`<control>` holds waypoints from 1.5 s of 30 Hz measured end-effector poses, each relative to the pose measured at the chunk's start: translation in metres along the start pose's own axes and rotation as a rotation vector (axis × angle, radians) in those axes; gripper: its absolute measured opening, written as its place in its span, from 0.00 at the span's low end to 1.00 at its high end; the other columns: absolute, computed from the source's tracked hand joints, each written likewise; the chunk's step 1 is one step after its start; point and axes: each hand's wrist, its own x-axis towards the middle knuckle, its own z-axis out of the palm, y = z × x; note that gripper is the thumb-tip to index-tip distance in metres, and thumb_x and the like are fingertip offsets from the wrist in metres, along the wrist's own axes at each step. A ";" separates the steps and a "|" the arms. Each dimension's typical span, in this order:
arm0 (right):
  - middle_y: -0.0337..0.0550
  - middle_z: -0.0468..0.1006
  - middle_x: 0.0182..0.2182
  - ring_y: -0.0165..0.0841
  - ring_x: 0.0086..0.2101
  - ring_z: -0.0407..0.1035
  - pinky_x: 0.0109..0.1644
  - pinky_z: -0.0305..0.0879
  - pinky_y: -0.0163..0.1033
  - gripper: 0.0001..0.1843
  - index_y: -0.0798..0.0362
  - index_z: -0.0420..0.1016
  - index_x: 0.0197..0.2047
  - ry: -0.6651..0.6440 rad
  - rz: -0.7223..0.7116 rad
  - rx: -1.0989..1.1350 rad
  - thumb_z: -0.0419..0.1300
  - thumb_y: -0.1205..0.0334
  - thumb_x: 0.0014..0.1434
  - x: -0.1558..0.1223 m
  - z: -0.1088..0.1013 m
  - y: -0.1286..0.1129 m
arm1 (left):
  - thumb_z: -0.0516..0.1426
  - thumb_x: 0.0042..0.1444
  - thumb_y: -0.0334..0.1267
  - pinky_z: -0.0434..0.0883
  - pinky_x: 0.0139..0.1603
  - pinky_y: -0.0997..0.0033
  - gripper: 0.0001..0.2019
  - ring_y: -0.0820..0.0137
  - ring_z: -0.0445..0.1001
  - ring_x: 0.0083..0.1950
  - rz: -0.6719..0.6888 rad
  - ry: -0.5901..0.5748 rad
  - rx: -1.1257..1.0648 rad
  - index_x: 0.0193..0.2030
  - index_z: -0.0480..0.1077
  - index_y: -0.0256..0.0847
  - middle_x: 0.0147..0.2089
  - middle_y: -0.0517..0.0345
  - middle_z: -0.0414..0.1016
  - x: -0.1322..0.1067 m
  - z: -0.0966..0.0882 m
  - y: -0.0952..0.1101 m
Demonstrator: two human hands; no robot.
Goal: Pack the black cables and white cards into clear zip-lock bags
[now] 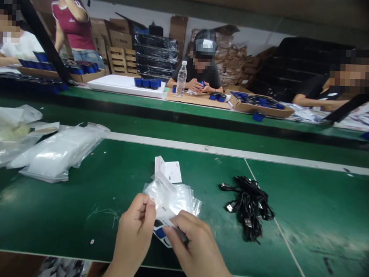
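- Green matte counter (63, 215), scuffed and edged with a pale strip, spans the view, with a second counter and seated co-workers beyond it.
- Far left: crinkly clear polythene bags (55, 156) lie heaped flat, filled with something soft and white.
- Left hand (135, 229): its fingers (146, 206) are closed in a tight pinch on the thin edge of a clear zip bag (170, 198).
- Centre: that glossy, creased bag is held just above the counter, with a small stack of white cards (168, 171) just behind it.
- Right hand (195, 248): its curled fingers (177, 231) grip a flat blue-and-white printed piece (161, 236) against the bag's lower end.
- Right of the hands: a loose tangle of smooth black USB cables (248, 207) with metal plugs lies on the counter.
- Far counter: a ribbed plastic water bottle (181, 78) stands near a co-worker's hands, and a shallow cardboard tray (261, 107) holds dark-blue items.
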 end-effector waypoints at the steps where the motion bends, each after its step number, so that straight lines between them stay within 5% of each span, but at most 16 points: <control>1: 0.40 0.71 0.26 0.33 0.29 0.67 0.32 0.60 0.35 0.08 0.52 0.69 0.28 0.089 0.006 0.028 0.54 0.66 0.58 -0.001 0.009 0.001 | 0.50 0.54 0.40 0.58 0.17 0.81 0.11 0.78 0.60 0.16 0.006 0.017 0.007 0.22 0.61 0.43 0.15 0.70 0.58 0.001 -0.001 -0.002; 2: 0.42 0.72 0.30 0.35 0.32 0.68 0.35 0.63 0.37 0.03 0.52 0.71 0.33 0.191 0.031 0.076 0.56 0.65 0.56 -0.003 0.018 0.002 | 0.50 0.54 0.40 0.58 0.16 0.81 0.11 0.78 0.59 0.16 0.003 0.035 0.008 0.22 0.61 0.42 0.15 0.70 0.57 0.001 -0.002 -0.003; 5: 0.49 0.73 0.42 0.38 0.38 0.70 0.41 0.67 0.42 0.25 0.52 0.65 0.51 0.344 0.205 0.428 0.64 0.58 0.50 -0.013 0.039 0.004 | 0.49 0.55 0.40 0.59 0.15 0.82 0.11 0.78 0.59 0.16 0.000 0.084 0.016 0.23 0.61 0.42 0.16 0.70 0.57 0.004 -0.006 -0.005; 9: 0.45 0.75 0.25 0.32 0.21 0.71 0.20 0.65 0.32 0.21 0.57 0.71 0.40 -0.009 0.465 0.877 0.58 0.46 0.55 -0.022 0.046 0.004 | 0.50 0.54 0.39 0.61 0.15 0.82 0.11 0.78 0.62 0.15 0.020 0.064 0.025 0.22 0.62 0.42 0.15 0.70 0.59 0.005 -0.008 -0.004; 11: 0.43 0.73 0.20 0.30 0.18 0.69 0.19 0.62 0.31 0.17 0.57 0.72 0.32 0.081 0.398 0.691 0.55 0.51 0.59 -0.023 0.039 0.005 | 0.50 0.55 0.38 0.63 0.16 0.82 0.11 0.77 0.64 0.16 0.033 0.053 0.034 0.23 0.63 0.42 0.15 0.69 0.61 0.003 -0.008 -0.005; 13: 0.42 0.72 0.20 0.29 0.20 0.68 0.23 0.63 0.32 0.11 0.56 0.73 0.29 0.282 0.129 0.349 0.55 0.60 0.60 -0.023 0.029 0.007 | 0.50 0.56 0.39 0.64 0.18 0.81 0.12 0.77 0.65 0.16 0.056 0.047 0.052 0.23 0.64 0.42 0.15 0.69 0.63 0.001 -0.007 -0.006; 15: 0.42 0.71 0.21 0.30 0.21 0.66 0.24 0.62 0.32 0.09 0.56 0.74 0.32 0.379 -0.160 0.046 0.53 0.68 0.60 -0.022 0.022 0.009 | 0.51 0.55 0.39 0.64 0.19 0.81 0.11 0.76 0.66 0.17 0.090 0.039 0.075 0.23 0.66 0.42 0.15 0.68 0.65 -0.002 -0.006 -0.006; 17: 0.42 0.71 0.21 0.30 0.21 0.65 0.24 0.59 0.32 0.10 0.56 0.73 0.38 0.395 -0.299 -0.173 0.51 0.71 0.61 -0.020 0.019 0.011 | 0.52 0.54 0.38 0.63 0.20 0.81 0.10 0.77 0.66 0.17 0.196 0.044 0.180 0.24 0.67 0.42 0.16 0.68 0.67 -0.005 -0.005 -0.005; 21: 0.40 0.70 0.21 0.32 0.18 0.66 0.20 0.54 0.34 0.16 0.53 0.72 0.36 0.430 -0.222 -0.450 0.44 0.69 0.64 -0.019 0.022 0.014 | 0.49 0.58 0.35 0.61 0.19 0.80 0.14 0.77 0.68 0.16 0.506 0.025 0.483 0.23 0.67 0.42 0.15 0.67 0.68 -0.011 0.000 -0.005; 25: 0.40 0.71 0.21 0.32 0.15 0.66 0.17 0.49 0.36 0.17 0.50 0.72 0.32 0.296 -0.102 -0.610 0.44 0.72 0.60 -0.018 0.019 0.014 | 0.47 0.60 0.37 0.61 0.20 0.78 0.16 0.76 0.69 0.16 0.600 -0.056 0.498 0.22 0.66 0.42 0.17 0.66 0.69 -0.015 0.005 -0.009; 27: 0.40 0.73 0.23 0.33 0.17 0.68 0.17 0.50 0.35 0.16 0.50 0.73 0.39 0.225 -0.083 -0.635 0.48 0.74 0.55 -0.017 0.013 0.012 | 0.47 0.61 0.37 0.62 0.21 0.79 0.16 0.76 0.70 0.18 0.619 -0.085 0.490 0.24 0.67 0.43 0.18 0.66 0.70 -0.016 0.005 -0.011; 30: 0.41 0.75 0.26 0.33 0.19 0.70 0.18 0.53 0.34 0.29 0.48 0.65 0.56 0.087 -0.107 -0.608 0.50 0.74 0.52 -0.017 0.003 0.008 | 0.47 0.60 0.37 0.62 0.19 0.80 0.15 0.77 0.68 0.16 0.559 -0.119 0.457 0.23 0.65 0.42 0.17 0.67 0.68 -0.014 0.003 -0.011; 35: 0.42 0.76 0.28 0.34 0.20 0.71 0.20 0.59 0.34 0.34 0.48 0.58 0.62 -0.089 -0.034 -0.507 0.49 0.74 0.52 -0.016 -0.003 0.007 | 0.46 0.61 0.37 0.62 0.19 0.80 0.16 0.77 0.68 0.17 0.544 -0.132 0.439 0.22 0.64 0.42 0.17 0.67 0.67 -0.014 0.005 -0.010; 40: 0.47 0.76 0.35 0.36 0.30 0.73 0.33 0.68 0.38 0.23 0.53 0.65 0.57 -0.049 0.058 -0.214 0.47 0.71 0.59 -0.012 -0.011 0.004 | 0.46 0.62 0.35 0.64 0.23 0.79 0.15 0.76 0.71 0.20 0.660 -0.221 0.420 0.24 0.64 0.42 0.20 0.65 0.69 -0.022 0.010 -0.013; 45: 0.38 0.73 0.30 0.30 0.32 0.69 0.36 0.66 0.32 0.12 0.50 0.73 0.37 -0.157 0.006 0.091 0.52 0.74 0.58 -0.014 -0.031 -0.003 | 0.47 0.61 0.35 0.67 0.27 0.79 0.12 0.75 0.72 0.25 0.641 -0.265 0.362 0.28 0.65 0.43 0.24 0.63 0.69 -0.023 0.001 -0.015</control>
